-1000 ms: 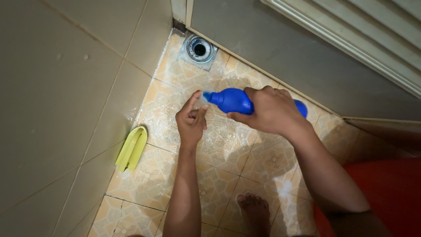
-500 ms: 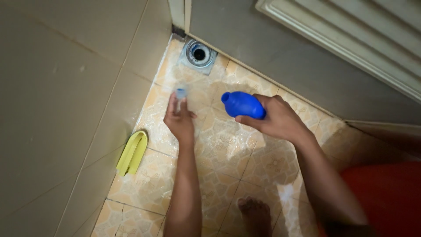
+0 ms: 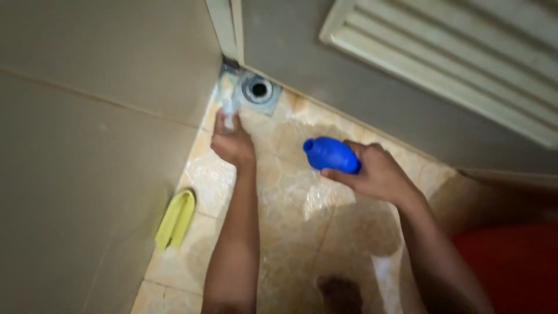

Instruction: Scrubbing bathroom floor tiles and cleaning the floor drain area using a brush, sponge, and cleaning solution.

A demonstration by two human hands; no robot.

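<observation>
Both hands are drawing apart since the earlier frames: the left hand [image 3: 232, 145], which was pinching at the bottle's neck, is now carrying the small pale cap [image 3: 228, 107] up toward the upper centre of the frame, while the right hand [image 3: 378, 174] is holding its place at centre right. The view itself is tilting upward and is softened by motion blur.

Largest to smallest: the grey tiled wall [image 3: 87, 145] is filling the left half; the louvred door [image 3: 442, 64] is crossing the upper right; the patterned, wet-looking floor tiles [image 3: 302, 209] are running down the middle; a red garment [image 3: 511, 267] is showing at lower right; a bare foot [image 3: 340, 293] is showing at the bottom edge. The blue plastic bottle [image 3: 331, 154] is lying on its side in the right hand, fingers wrapped closed around its body, open mouth pointing left. A yellow scrubbing brush [image 3: 174, 218] is leaning at the wall's foot, lower left. The round metal floor drain [image 3: 258, 90] is sitting in the corner, just beside the cap. The left fingers are pinching that cap closed.

Judged from this, the bottle is now uncapped and its contents are free to pour.
</observation>
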